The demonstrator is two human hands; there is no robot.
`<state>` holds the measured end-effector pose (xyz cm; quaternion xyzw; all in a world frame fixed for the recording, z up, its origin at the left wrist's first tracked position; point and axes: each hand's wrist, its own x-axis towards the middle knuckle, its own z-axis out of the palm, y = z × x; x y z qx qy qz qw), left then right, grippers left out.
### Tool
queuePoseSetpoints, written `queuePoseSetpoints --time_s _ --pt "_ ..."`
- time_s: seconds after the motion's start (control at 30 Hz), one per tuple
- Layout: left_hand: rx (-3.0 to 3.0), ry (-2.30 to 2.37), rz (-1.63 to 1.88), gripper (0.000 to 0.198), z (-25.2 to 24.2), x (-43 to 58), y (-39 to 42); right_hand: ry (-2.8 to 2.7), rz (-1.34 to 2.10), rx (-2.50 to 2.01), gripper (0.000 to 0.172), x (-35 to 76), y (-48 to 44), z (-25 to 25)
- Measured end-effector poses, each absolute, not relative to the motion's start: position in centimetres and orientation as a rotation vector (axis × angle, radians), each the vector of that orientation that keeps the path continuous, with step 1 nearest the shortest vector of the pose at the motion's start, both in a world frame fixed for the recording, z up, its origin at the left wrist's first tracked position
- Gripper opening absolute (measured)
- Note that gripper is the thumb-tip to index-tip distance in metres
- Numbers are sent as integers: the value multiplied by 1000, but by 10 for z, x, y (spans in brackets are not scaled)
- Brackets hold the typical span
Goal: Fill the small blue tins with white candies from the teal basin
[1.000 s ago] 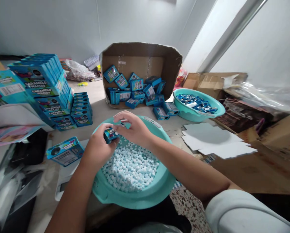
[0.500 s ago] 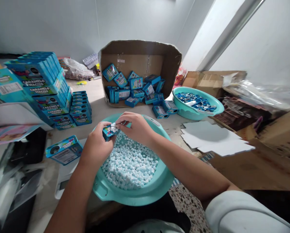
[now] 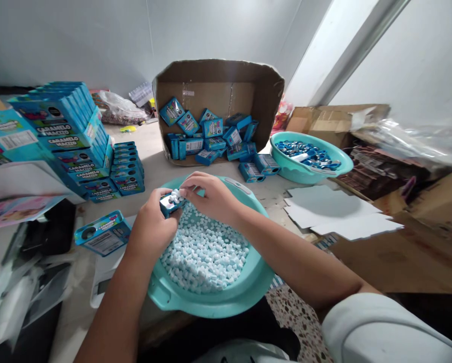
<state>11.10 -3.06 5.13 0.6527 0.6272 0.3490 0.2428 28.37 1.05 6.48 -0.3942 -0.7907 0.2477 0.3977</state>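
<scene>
My left hand (image 3: 153,218) grips the small blue candy box (image 3: 167,207), its upper face now looking white, not printed; my right hand (image 3: 206,195), grip unclear, meets the pale candies (image 3: 176,196), apparently mid-filling.

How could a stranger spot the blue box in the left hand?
Find the large turquoise basin of pale candies in front. Over its far-left side, the left hand holds a small blue box. White candies heaped on it, by the right hand, set it apart from the other boxes.

Loose, pale, short right sleeve (image 3: 384,333) and black legwear (image 3: 254,322).
</scene>
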Motion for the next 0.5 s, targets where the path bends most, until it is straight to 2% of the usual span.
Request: queuePoseSetpoints --time_s 0.07,0.2,0.5 --pt "1792 1696 967 42 52 111 -31 -1973 617 -1000 13 283 9 65" --pt "1799 1626 1018 42 51 111 -31 -1966 646 -1039 34 281 8 64" --pt "1760 1602 1087 42 47 109 -29 -1854 711 -1108 9 287 13 64"
